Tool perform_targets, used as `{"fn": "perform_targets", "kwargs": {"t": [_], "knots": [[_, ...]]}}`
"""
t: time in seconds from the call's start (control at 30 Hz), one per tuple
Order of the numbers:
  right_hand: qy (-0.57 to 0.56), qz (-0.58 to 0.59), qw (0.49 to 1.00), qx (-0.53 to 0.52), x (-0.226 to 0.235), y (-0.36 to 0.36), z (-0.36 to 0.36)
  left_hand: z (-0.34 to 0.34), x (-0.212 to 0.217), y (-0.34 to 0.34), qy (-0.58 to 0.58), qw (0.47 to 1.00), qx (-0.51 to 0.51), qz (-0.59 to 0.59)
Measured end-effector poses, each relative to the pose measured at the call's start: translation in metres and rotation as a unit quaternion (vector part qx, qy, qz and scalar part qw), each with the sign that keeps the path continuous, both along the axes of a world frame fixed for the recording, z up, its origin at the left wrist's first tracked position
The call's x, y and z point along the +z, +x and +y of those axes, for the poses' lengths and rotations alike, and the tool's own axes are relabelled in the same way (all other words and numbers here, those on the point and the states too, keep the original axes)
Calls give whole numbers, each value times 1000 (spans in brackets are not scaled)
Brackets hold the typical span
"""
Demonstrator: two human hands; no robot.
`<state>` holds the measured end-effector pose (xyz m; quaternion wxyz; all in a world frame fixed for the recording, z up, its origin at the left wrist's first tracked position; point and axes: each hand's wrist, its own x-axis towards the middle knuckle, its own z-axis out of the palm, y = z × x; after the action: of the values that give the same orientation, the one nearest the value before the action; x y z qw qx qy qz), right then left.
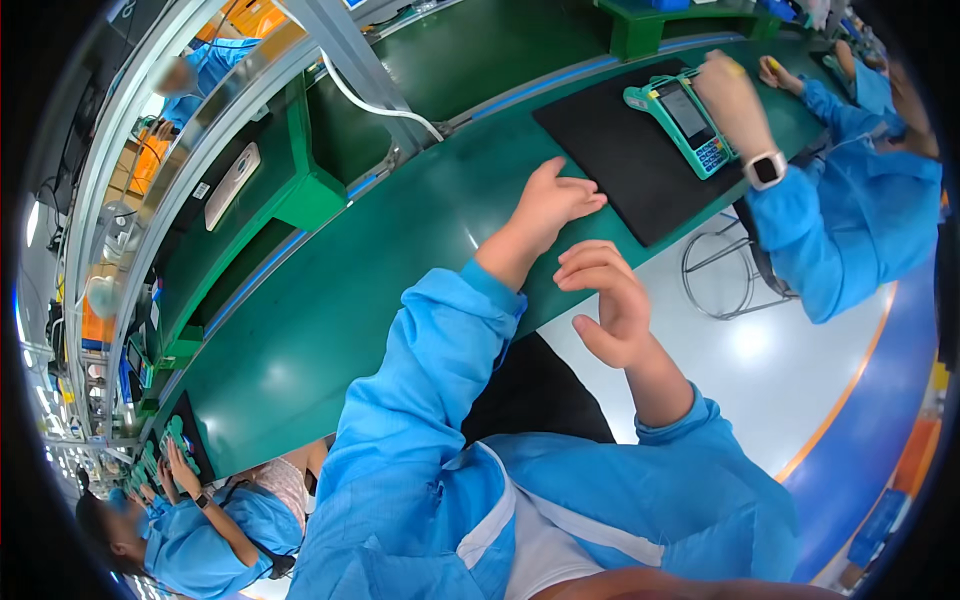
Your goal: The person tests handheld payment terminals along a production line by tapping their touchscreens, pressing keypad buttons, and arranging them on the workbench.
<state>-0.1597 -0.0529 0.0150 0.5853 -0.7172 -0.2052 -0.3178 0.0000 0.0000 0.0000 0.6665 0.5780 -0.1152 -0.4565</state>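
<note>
My left hand [555,207] hovers over the green bench at the near edge of a black mat [590,135], fingers stretched out and nothing in them. Close by on its right, my right hand [615,305] is raised past the bench's edge. Its fingers curve loosely, with the thumb apart and the palm bare. Beyond both, a green-cased payment terminal [688,122] with a dark screen and blue keys lies on the mat's far right part. A co-worker's hand [728,92] with a watch is at the terminal's right side; neither of my hands touches it.
The green bench [330,310] curves from lower left to upper right. A phone [232,186] lies on a raised green shelf [290,190] at left. A metal post [365,70] and a white cable stand behind. Co-workers sit at right and lower left; a stool [722,275] stands at right.
</note>
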Motion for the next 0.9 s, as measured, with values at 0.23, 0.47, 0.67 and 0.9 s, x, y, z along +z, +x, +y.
{"fn": "perform_targets", "kwargs": {"t": [0.23, 0.47, 0.67, 0.9], "knots": [[85, 168, 982, 2, -14, 4, 16, 79, 5, 6, -142, 979, -138, 41], [-203, 321, 899, 218, 14, 93, 88, 185, -24, 20, -147, 983, -80, 76], [-183, 429, 796, 386, 33, 187, 180, 278, -37, 52, -436, 893, -35, 111], [-2, 455, 749, 482, -16, 199, 202, 426, -18, -53, 348, 579, 352, -648]]}}
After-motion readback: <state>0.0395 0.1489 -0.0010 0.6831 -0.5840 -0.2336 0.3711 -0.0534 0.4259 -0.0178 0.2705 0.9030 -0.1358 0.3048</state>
